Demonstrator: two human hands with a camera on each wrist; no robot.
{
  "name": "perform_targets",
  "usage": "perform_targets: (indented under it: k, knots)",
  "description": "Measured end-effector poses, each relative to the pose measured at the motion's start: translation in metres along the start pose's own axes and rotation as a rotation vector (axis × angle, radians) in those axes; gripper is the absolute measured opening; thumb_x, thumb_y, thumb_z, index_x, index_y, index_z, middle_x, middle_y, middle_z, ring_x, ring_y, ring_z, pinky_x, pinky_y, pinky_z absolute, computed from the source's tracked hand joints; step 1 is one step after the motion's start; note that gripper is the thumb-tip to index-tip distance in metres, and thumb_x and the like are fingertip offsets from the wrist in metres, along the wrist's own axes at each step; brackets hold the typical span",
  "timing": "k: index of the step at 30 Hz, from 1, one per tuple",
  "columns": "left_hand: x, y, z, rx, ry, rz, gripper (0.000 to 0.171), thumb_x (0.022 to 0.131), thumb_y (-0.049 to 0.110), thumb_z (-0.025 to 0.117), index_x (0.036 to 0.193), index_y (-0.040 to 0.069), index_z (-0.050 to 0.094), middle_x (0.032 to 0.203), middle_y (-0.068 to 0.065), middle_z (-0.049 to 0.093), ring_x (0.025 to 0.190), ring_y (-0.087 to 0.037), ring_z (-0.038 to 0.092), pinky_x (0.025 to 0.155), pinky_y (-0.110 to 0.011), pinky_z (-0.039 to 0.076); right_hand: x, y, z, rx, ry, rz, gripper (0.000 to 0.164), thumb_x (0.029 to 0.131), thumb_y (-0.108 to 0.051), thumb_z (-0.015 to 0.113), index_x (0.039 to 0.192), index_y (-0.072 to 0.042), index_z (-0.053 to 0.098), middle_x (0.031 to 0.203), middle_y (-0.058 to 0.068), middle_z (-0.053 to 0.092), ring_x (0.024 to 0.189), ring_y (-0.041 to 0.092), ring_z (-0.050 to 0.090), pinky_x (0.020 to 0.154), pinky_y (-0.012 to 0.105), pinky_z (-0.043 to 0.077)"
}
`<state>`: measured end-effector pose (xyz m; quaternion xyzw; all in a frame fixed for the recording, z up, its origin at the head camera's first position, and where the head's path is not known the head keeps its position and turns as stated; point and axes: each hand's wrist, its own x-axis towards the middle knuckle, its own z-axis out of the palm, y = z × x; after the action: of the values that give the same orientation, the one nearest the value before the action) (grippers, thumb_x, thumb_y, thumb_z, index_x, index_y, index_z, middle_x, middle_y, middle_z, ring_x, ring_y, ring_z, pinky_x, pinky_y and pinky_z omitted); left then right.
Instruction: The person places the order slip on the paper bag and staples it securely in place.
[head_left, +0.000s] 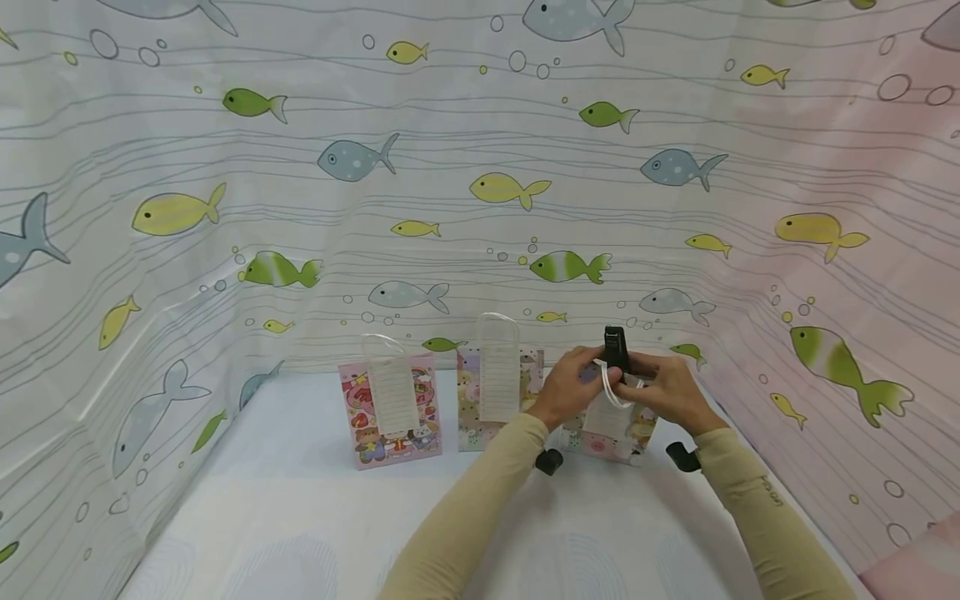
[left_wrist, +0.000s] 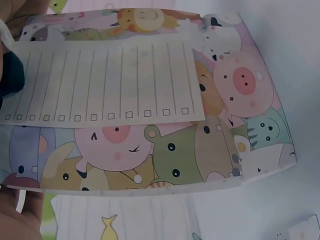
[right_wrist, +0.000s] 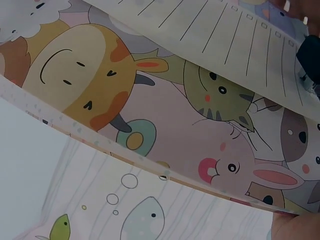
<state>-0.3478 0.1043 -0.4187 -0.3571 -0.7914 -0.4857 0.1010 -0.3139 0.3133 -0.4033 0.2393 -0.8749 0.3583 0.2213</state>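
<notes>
A black stapler (head_left: 616,346) stands upright at the top edge of the right-hand gift bag (head_left: 637,437), which is printed with cartoon animals. My left hand (head_left: 567,387) pinches the stapler low down, its thumb in front. From the right, my right hand (head_left: 670,390) grips the bag's top edge, fingertips right at the stapler. A white cord handle (head_left: 609,392) loops down in front. Against the bag's front lies a ruled checklist paper (left_wrist: 110,80), its upper end under the stapler. The fingers behind the bag are largely hidden.
To the left stand a pink gift bag (head_left: 431,417) with bears and another animal-print bag (head_left: 468,392). Each has a ruled paper on its front and a white handle standing up. A fish-patterned sheet (head_left: 450,108) walls the white surface at the back and sides.
</notes>
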Motion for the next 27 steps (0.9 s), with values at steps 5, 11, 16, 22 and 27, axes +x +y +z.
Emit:
perform_targets:
  k: [5,11,16,22,27]
  knots:
    - [0.0018,-0.003,0.0012,-0.041,-0.012,0.028,0.052,0.102,0.041,0.06,0.146,0.014,0.054,0.132,0.0,0.061,0.126,-0.009,0.053,0.107,-0.03,0.041,-0.0014,-0.0017,-0.0009,0.003,-0.013,-0.011,0.049,0.087,-0.022,0.084,0.128,-0.001,0.069,0.118,0.014,0.072,0.1,0.033,0.072,0.081,0.046,0.057]
    - [0.002,-0.0027,0.004,0.021,0.009,0.071,0.051,0.103,0.042,0.058,0.144,0.011,0.055,0.125,-0.002,0.06,0.118,-0.008,0.056,0.102,-0.026,0.044,-0.0017,-0.0049,-0.002,-0.022,-0.028,-0.023,0.05,0.088,-0.021,0.083,0.13,0.001,0.067,0.12,0.015,0.071,0.102,0.034,0.071,0.083,0.048,0.057]
    - [0.0038,-0.0046,0.0068,0.062,0.055,0.1,0.051,0.103,0.042,0.057,0.142,0.009,0.056,0.122,-0.003,0.06,0.112,-0.007,0.059,0.093,-0.024,0.047,0.0006,-0.0062,-0.0004,-0.026,-0.028,-0.047,0.051,0.087,-0.018,0.083,0.13,0.004,0.066,0.12,0.017,0.071,0.103,0.035,0.071,0.082,0.047,0.057]
    - [0.0041,-0.0053,0.005,0.065,0.092,0.095,0.05,0.102,0.04,0.059,0.14,0.008,0.057,0.123,-0.004,0.062,0.115,-0.009,0.059,0.094,-0.024,0.048,0.0052,-0.0077,0.0021,-0.039,-0.029,-0.037,0.052,0.088,-0.021,0.083,0.131,0.002,0.066,0.121,0.016,0.07,0.104,0.035,0.071,0.079,0.049,0.058]
    - [0.0011,-0.0064,0.0053,0.034,0.093,0.11,0.048,0.102,0.038,0.06,0.139,0.008,0.058,0.124,-0.004,0.062,0.116,-0.01,0.059,0.097,-0.023,0.046,0.003,-0.0082,0.0025,-0.042,-0.036,-0.021,0.052,0.088,-0.025,0.083,0.13,0.0,0.067,0.122,0.014,0.07,0.106,0.034,0.07,0.081,0.052,0.057]
